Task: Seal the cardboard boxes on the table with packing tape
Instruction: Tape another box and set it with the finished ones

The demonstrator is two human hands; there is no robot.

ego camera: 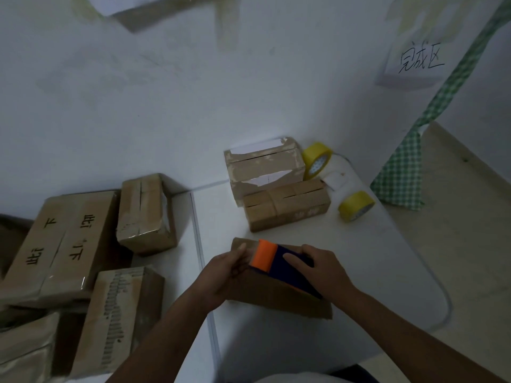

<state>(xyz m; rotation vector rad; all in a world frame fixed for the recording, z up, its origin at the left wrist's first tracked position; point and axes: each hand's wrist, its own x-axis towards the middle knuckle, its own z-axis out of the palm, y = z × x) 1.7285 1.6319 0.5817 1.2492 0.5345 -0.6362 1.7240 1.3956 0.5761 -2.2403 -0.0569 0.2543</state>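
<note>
On the white table (304, 341) against a white wall (193, 92), the right hand (323, 269) grips an orange-and-blue tape dispenser (279, 268) atop a brown cardboard box (276, 299); the left hand (225, 272) pinches its tape.

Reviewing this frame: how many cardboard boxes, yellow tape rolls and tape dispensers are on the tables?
Cardboard boxes: 7, for example the one being taped, a taped one behind it, a large printed one
Yellow tape rolls: 2
Tape dispensers: 1
Total: 10
</note>
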